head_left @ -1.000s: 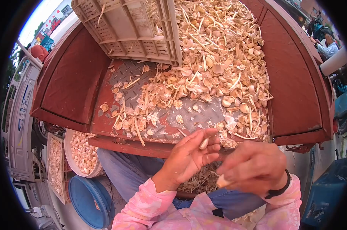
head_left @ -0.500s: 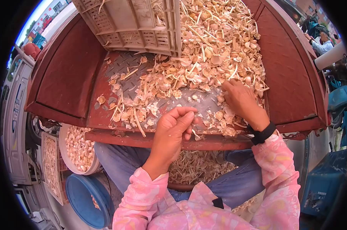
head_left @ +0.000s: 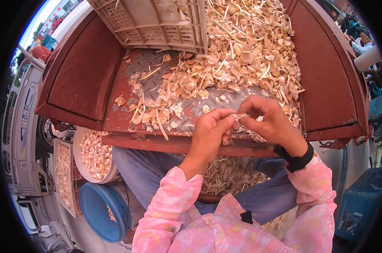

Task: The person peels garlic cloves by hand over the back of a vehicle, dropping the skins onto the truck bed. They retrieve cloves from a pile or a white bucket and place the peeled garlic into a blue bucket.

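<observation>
The pale garlic piece (head_left: pixel 240 116) lies roughly crosswise, its ends pointing left and right, pinched between the fingertips of the left hand (head_left: pixel 209 137) and right hand (head_left: pixel 272 121), which meet above the desk (head_left: pixel 153 145). Garlic cloves (head_left: pixel 96 154) fill much of the white bucket (head_left: pixel 114 172); a few lie inside the blue bucket (head_left: pixel 94 208).

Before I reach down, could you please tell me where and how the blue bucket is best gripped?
I would take the blue bucket by its rim, from above, on the side towards the leg: its wide round mouth lies open, while the white bucket crowds the forward side.
</observation>
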{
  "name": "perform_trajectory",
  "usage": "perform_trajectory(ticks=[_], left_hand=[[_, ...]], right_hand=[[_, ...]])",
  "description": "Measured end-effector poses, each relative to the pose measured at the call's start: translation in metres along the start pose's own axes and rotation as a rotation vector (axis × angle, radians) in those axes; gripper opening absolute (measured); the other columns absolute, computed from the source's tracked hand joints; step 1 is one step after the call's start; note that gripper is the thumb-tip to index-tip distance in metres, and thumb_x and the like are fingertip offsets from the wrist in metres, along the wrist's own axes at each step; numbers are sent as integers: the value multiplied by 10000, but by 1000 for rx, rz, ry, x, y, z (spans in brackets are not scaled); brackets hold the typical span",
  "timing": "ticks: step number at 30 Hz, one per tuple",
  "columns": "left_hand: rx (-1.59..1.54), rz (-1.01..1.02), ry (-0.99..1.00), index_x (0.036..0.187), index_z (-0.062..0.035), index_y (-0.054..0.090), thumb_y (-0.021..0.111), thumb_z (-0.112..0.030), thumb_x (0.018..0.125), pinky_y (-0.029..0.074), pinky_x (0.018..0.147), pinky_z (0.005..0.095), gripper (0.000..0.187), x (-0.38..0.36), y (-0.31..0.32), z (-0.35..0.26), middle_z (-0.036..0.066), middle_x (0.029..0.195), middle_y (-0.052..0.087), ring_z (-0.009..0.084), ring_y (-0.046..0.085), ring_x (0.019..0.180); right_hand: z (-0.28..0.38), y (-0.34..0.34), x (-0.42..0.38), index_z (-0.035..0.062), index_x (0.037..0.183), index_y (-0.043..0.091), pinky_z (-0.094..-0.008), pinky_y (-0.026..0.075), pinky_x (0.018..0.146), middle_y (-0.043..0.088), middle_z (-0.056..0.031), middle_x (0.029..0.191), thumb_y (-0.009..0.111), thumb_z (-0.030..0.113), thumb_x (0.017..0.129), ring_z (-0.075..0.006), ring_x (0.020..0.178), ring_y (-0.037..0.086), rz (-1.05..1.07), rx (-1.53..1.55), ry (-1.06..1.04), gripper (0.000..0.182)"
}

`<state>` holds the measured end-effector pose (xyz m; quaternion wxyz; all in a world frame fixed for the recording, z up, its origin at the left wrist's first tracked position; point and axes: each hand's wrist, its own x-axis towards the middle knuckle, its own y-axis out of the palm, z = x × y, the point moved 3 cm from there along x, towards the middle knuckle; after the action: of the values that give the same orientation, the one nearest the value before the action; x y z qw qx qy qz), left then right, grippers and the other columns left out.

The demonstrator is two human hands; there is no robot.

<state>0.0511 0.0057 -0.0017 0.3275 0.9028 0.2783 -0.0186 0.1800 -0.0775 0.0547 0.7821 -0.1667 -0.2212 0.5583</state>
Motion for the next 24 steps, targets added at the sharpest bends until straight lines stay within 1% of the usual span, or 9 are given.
perform_trajectory(ticks=[1, 4, 5, 8, 16, 17, 20, 21, 24], left_hand=[[-65, 15, -16, 1052, 33, 563, 559, -83, 886, 367, 465, 149, 203, -2, -2, -2, 37, 798, 583, 39, 476, 604], [-274, 79, -118, 1084, 36, 533, 518, -82, 904, 364, 468, 148, 215, -6, -9, -1, 71, 841, 576, 48, 489, 631], [-346, 93, -141, 1093, 39, 521, 507, -80, 907, 378, 474, 151, 221, -8, -11, -1, 79, 849, 571, 59, 496, 637], [-504, 98, -214, 1114, 42, 491, 480, -74, 914, 435, 501, 165, 232, -10, -11, 2, 105, 875, 566, 95, 527, 662], [-612, 111, -274, 1186, 21, 451, 433, -121, 943, 563, 592, 211, 283, -10, -12, 9, 180, 977, 587, 173, 613, 750], [-610, 108, -269, 1195, 20, 448, 431, -127, 945, 564, 596, 213, 290, -10, -13, 9, 180, 977, 587, 175, 614, 751], [-583, 80, -259, 1211, 16, 445, 431, -138, 948, 556, 586, 208, 305, -12, -15, 9, 172, 967, 586, 169, 608, 742], [-559, 56, -261, 1211, 14, 447, 435, -137, 947, 545, 569, 199, 305, -13, -15, 9, 164, 956, 586, 159, 600, 732], [-535, 39, -223, 1212, 12, 451, 447, -127, 941, 483, 506, 166, 305, -19, -14, 2, 134, 913, 570, 125, 550, 696]], right_hand=[[-5, -3, 0, 33, 806, 569, -324, 452, 566, 582, -104, 722, 623, 32, 726, -270, 636, 583, 33, 171, 112, 96], [-22, -21, -1, 35, 820, 597, -321, 451, 569, 590, -96, 729, 626, 80, 748, -239, 639, 592, 111, 78, 297, 90], [-21, -29, -2, 42, 831, 613, -366, 458, 587, 596, -104, 752, 628, 139, 767, -267, 680, 602, 142, -363, 98, 117], [-28, -30, -3, 49, 852, 625, -403, 461, 625, 599, -116, 784, 621, 192, 784, -295, 739, 606, -81, -798, 17, 158], [-42, -9, 20, 34, 865, 582, -448, 454, 705, 597, -161, 821, 585, 140, 744, -356, 804, 581, 127, -709, 28, 161], [-45, -7, 18, 27, 856, 577, -389, 473, 661, 607, -122, 793, 603, 125, 759, -285, 750, 612, 62, -727, -50, 140], [-53, -7, 16, 27, 851, 563, -293, 479, 623, 605, -46, 787, 619, 97, 797, -173, 720, 621, 47, 131, 309, 105], [-50, -8, 17, 31, 877, 552, -216, 474, 626, 590, 2, 803, 626, 83, 830, -101, 742, 614, 37, 406, 281, 102], [-32, -11, 15, 32, 932, 551, -221, 490, 646, 602, -9, 836, 612, 81, 847, -119, 773, 627, 50, 648, 292, 116]])
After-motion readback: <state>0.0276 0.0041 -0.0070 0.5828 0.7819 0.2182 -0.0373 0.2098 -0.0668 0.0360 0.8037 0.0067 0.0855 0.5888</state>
